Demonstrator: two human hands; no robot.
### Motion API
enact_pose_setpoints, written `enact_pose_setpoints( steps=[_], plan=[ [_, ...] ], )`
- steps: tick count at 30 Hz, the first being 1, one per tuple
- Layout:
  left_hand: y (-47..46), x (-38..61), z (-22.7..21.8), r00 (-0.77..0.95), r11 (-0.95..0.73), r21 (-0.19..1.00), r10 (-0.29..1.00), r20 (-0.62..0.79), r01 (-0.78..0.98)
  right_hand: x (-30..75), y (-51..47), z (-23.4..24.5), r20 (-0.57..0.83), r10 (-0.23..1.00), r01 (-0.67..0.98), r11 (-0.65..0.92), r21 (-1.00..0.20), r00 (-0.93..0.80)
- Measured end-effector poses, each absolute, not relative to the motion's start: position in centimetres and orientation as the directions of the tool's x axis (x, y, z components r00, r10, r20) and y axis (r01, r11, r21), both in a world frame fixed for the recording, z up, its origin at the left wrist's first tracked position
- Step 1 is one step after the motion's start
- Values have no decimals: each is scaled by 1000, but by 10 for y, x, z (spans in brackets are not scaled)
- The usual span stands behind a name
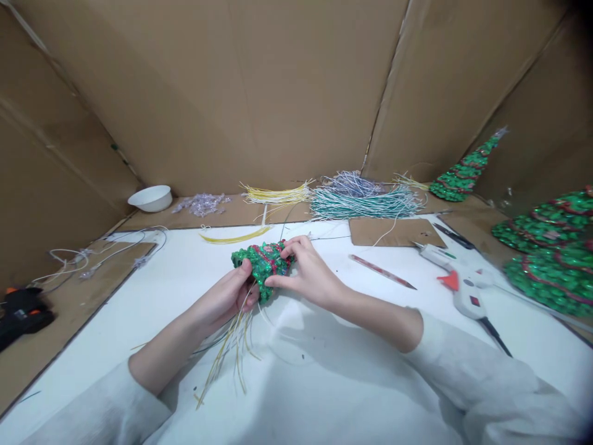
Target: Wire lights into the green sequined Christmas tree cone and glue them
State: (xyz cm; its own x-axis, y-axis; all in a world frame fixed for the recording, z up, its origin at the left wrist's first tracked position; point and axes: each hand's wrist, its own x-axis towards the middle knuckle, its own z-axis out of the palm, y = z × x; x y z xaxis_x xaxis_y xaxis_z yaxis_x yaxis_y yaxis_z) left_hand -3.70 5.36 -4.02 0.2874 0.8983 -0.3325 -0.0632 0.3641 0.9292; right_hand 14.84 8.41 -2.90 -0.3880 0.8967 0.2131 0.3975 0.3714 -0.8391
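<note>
A small green beaded Christmas tree [265, 262] with red bead garlands lies tilted between my hands, above the white tabletop. My left hand [236, 293] is closed round its left side, the thumb pressed on the beads. Curled over its right end, my right hand [308, 269] grips it with thumb and fingers. Loose yellow and white wires [229, 355] hang down from beneath my left hand toward my lap. The tree's underside and some of my fingertips are hidden.
White glue gun [463, 287], pencil [382, 272] and black-handled tool [454, 236] lie right. Behind are wire bundles [365, 203], a cardboard piece [393, 233], clear beads [201, 204] and a white bowl [151, 198]. Finished-looking trees [466, 173] stand right; a black tool [25, 312] lies left.
</note>
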Motion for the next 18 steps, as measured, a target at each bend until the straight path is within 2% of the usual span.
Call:
enact_pose_setpoints(
  steps=[18],
  plan=[
    [48, -27, -40, 229, 319, 942, 929, -289, -103, 133, 65, -53, 330, 861, 433, 486, -760, -388]
  ],
)
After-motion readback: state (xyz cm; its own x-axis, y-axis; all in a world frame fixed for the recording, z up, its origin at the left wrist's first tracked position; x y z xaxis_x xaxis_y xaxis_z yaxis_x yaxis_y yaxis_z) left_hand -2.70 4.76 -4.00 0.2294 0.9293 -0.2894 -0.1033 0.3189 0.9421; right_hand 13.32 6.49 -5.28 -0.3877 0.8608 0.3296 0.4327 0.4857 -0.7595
